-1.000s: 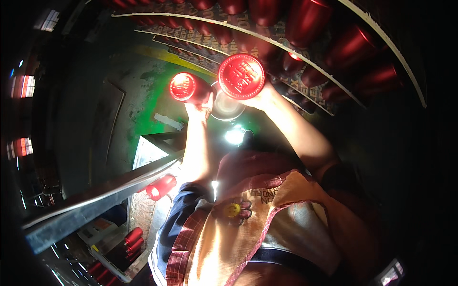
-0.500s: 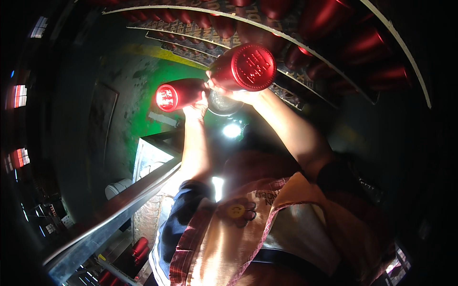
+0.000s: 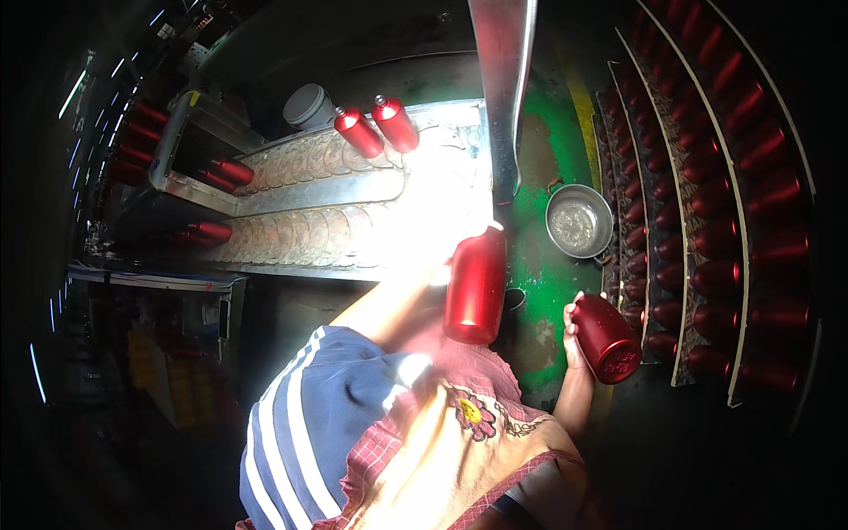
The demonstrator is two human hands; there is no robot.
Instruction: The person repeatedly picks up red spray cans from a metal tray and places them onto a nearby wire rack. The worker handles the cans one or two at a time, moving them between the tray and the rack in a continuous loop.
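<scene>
Our right hand (image 3: pixel 572 334) grips a red bottle (image 3: pixel 607 338) low by the racked bottles (image 3: pixel 707 221) on the right; a second ago both bottles were raised to that rack. Now our left hand, lost in glare but evidently gripping, brings the other bottle (image 3: pixel 475 284) over the bright bench (image 3: pixel 353 221), beside two bottles standing there (image 3: pixel 375 128).

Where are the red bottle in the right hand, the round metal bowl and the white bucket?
red bottle (image 3: pixel 608 339), head view, middle of its side.
metal bowl (image 3: pixel 555 205), head view, left rim.
white bucket (image 3: pixel 307 106), head view, its lid.
</scene>
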